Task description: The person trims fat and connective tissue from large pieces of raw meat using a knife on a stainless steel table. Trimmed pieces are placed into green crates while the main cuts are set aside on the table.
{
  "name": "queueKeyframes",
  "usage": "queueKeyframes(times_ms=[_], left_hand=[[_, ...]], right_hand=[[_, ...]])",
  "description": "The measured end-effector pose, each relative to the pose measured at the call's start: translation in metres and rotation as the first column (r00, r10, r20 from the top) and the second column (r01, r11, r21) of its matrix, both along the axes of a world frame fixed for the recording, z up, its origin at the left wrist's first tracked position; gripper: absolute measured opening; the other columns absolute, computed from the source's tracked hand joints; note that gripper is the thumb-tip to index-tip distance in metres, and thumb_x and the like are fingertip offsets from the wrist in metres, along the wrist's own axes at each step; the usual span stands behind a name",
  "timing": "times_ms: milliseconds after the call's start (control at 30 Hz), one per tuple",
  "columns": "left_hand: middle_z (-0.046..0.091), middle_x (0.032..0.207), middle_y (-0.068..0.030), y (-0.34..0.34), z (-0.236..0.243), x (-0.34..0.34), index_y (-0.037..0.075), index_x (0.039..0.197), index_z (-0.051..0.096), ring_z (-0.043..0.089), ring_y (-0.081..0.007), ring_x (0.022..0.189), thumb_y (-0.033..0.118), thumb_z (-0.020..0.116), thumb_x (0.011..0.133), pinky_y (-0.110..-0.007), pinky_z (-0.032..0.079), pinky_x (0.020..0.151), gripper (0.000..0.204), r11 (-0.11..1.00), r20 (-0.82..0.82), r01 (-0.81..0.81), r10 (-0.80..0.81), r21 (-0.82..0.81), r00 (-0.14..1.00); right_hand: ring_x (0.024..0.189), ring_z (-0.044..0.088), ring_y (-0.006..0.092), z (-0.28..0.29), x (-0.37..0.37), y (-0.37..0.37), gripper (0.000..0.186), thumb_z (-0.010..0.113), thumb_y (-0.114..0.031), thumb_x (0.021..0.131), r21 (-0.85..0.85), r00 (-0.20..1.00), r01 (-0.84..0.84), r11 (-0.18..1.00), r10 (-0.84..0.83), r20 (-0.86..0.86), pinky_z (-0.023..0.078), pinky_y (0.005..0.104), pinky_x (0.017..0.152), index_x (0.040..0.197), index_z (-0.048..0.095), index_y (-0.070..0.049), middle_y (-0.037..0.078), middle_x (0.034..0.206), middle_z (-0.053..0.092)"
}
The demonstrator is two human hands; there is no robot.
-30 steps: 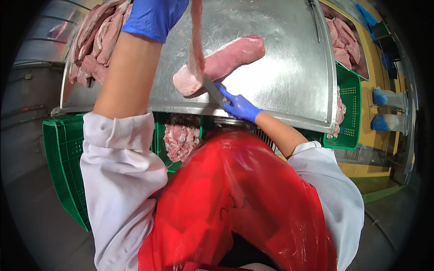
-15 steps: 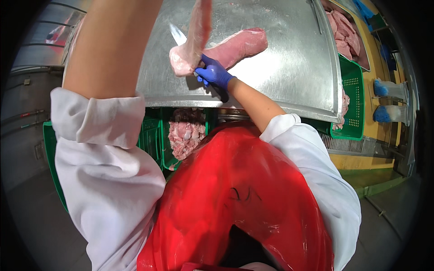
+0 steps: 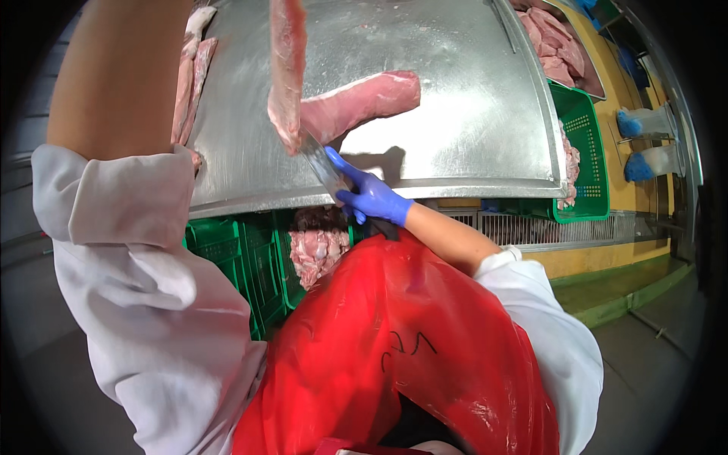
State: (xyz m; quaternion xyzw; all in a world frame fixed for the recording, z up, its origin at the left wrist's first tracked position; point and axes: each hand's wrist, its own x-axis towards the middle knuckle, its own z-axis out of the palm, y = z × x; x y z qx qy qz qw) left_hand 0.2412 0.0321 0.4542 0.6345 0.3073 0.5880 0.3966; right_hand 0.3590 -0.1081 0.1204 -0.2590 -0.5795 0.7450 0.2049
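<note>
My right hand (image 3: pixel 370 193), in a blue glove, is closed around a knife (image 3: pixel 323 163), whose blade touches or lies just under the near end of a long pale strip of meat (image 3: pixel 287 64). That strip rises from the near left end of a pink loin (image 3: pixel 364 101) on the steel table (image 3: pixel 470 186) and runs out of the top of the picture. My left forearm (image 3: pixel 114 91) reaches up along the left side; the hand at its end is cut off by the top edge, so what it holds is hidden.
More long meat pieces (image 3: pixel 186 91) lie at the table's left. A metal tray of pink meat (image 3: pixel 553 45) is at the back right, above a green crate with trimmings (image 3: pixel 569 163). Further green crates (image 3: pixel 258 280), one holding trimmings (image 3: pixel 318 258), sit below the near edge. Blue-and-white items (image 3: pixel 648 163) hang at the right.
Since half a second ago, my right hand and knife have moved back toward the near edge. My left forearm and the hanging strip have shifted left, and the view has shifted somewhat.
</note>
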Motion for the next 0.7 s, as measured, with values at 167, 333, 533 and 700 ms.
queueKeyframes(times_ms=[167,333,533,700], left_hand=[[0.053,0.075,-0.005,-0.03,-0.009,0.011,0.002,0.086,0.054,0.048,-0.0166,0.061,0.007,0.053,0.095,-0.029,0.041,0.055,0.01,0.991,-0.289,-0.102,0.122,0.084,0.949],[0.055,0.076,-0.0056,-0.041,-0.011,-0.001,0.002,0.087,0.057,0.051,-0.0177,0.062,0.006,0.056,0.094,-0.03,0.043,0.057,0.008,0.953,-0.544,-0.208,0.297,0.221,0.785],[0.058,0.078,-0.0062,0.015,0.033,0.006,0.001,0.089,0.059,0.054,-0.019,0.064,0.006,0.059,0.093,-0.032,0.045,0.059,0.006,0.807,-0.682,-0.181,0.577,0.563,0.45],[0.06,0.079,-0.0067,0.131,0.09,0.028,0.0,0.09,0.061,0.056,-0.0201,0.065,0.005,0.061,0.092,-0.033,0.046,0.061,0.005,0.468,-0.464,0.018,0.869,0.884,0.172]], right_hand=[[0.06,0.06,0.0127,0.01,-0.039,0.099,0.069,0.055,-0.009,0.096,-0.043,0.964,0.032,0.999,-0.043,-0.264,0.052,0.0301,0.05,0.157,0.024,-0.017,0.006,0.078,0.06],[0.054,0.058,0.0144,0.039,0.033,0.091,0.065,0.053,-0.018,0.099,0.099,0.998,-0.056,0.993,0.054,0.024,0.051,0.0288,0.051,0.159,0.029,-0.018,0.005,0.075,0.063],[0.059,0.058,0.0141,0.079,0.113,0.08,0.085,0.053,-0.011,0.09,0.188,0.86,-0.504,0.843,0.471,0.195,0.052,0.0289,0.06,0.162,0.014,-0.034,0.007,0.08,0.063],[0.058,0.061,0.016,0.074,0.201,0.12,0.072,0.055,-0.014,0.092,0.228,0.907,-0.292,0.929,0.194,0.373,0.053,0.0305,0.058,0.158,0.026,-0.019,0.008,0.078,0.066]])
